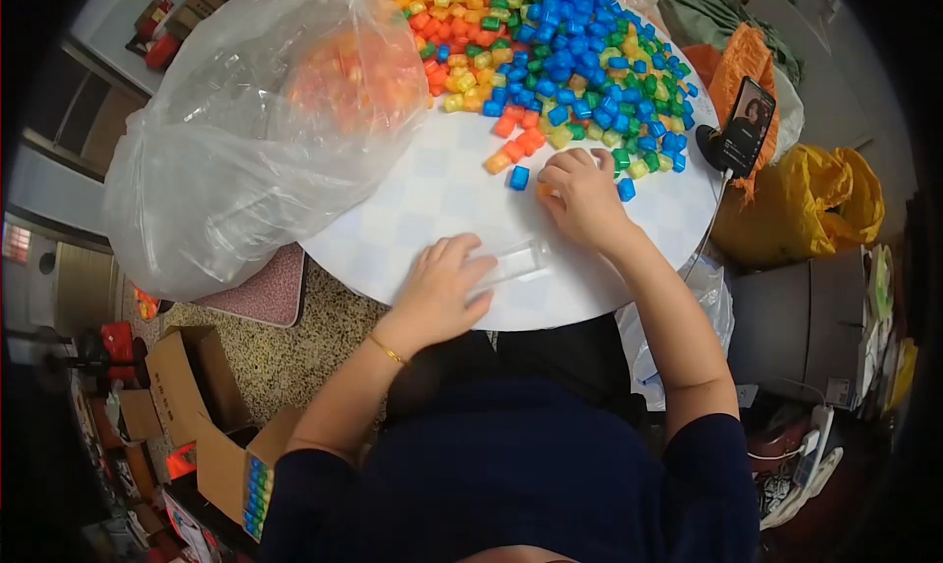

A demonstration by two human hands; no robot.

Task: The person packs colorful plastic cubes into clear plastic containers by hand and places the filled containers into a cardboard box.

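A narrow clear plastic box (523,260) lies near the front edge of the round white table (393,234). My left hand (447,286) has its thumb and fingers closed around the box's left end. Beyond it, my right hand (582,192) pinches a small orange cube (544,190), partly hidden by the fingers. A single blue cube (520,178) sits just left of that hand. A short row of orange-red cubes (516,150) lies behind the blue one. Another blue cube (626,189) is to the right of my right hand.
A large pile of blue cubes (565,47), mixed with green, yellow and orange ones, covers the far table. A translucent plastic bag (226,170) bulges over the left edge. A phone (748,121) stands at the right, cable attached. Cardboard boxes (201,386) are on the floor.
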